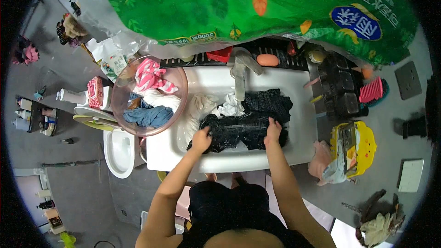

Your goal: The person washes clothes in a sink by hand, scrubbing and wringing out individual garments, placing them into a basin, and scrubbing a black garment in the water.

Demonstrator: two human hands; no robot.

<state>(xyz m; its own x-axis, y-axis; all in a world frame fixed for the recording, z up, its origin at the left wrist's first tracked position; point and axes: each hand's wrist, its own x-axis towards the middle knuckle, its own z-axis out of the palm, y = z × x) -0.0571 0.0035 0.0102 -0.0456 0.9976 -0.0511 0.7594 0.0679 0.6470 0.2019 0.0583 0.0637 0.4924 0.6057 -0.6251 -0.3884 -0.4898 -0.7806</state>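
Observation:
A wet black garment [236, 132] is stretched sideways in the white sink [298, 149]. My left hand [201, 140] grips its left end, and my right hand [273, 132] is closed on its right end. Behind it lies a second, textured dark cloth [268, 103]. White cloth [231, 105] is bunched below the grey faucet [240, 80], and a pale cream cloth [200, 109] rests along the left side of the basin. Whether water is running from the spout cannot be made out.
A pink translucent basin [183, 80] holding pink-striped, white and blue clothes overlaps the sink's left side. An orange soap bar [268, 59] sits on the black rack [291, 63] behind the faucet. A large green package [197, 14] hangs above. A toilet [110, 154] stands left, a yellow holder [366, 149] right.

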